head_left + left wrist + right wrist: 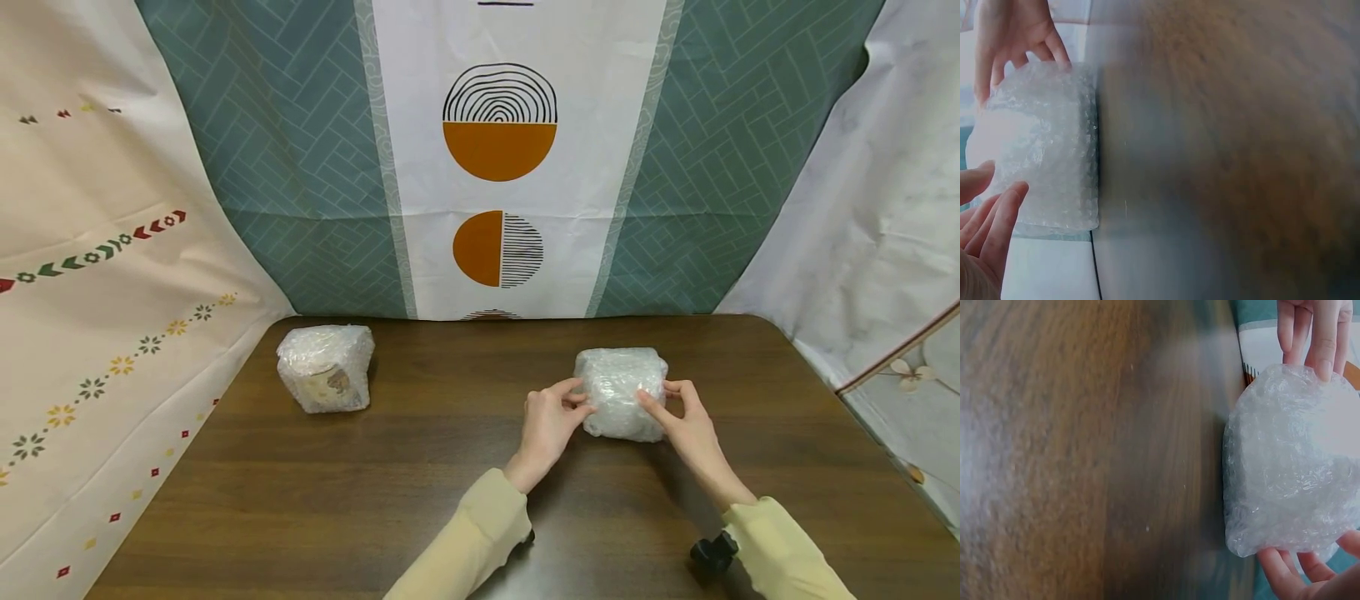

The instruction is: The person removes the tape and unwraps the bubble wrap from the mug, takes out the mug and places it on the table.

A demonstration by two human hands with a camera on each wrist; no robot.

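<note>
A package in clear bubble wrap (624, 392) sits on the right half of the wooden table, between the two hands. My left hand (550, 432) touches its left side with fairly straight fingers, the thumb near the front corner. On the other side, my right hand (690, 433) has its thumb against the front face and its fingers along the right side. The left wrist view shows the wrapped package (1054, 150) with the right hand (1019, 31) at its far end. In the right wrist view, the left hand's straight fingers touch the package (1297, 456). What is inside cannot be seen.
A second bubble-wrapped package (326, 367) stands at the table's back left, a brownish print showing through. The brown wooden table (337, 508) ends at a hanging patterned cloth (300, 167). More cloth hangs at both sides. A black wrist device (714, 552) is on the right forearm.
</note>
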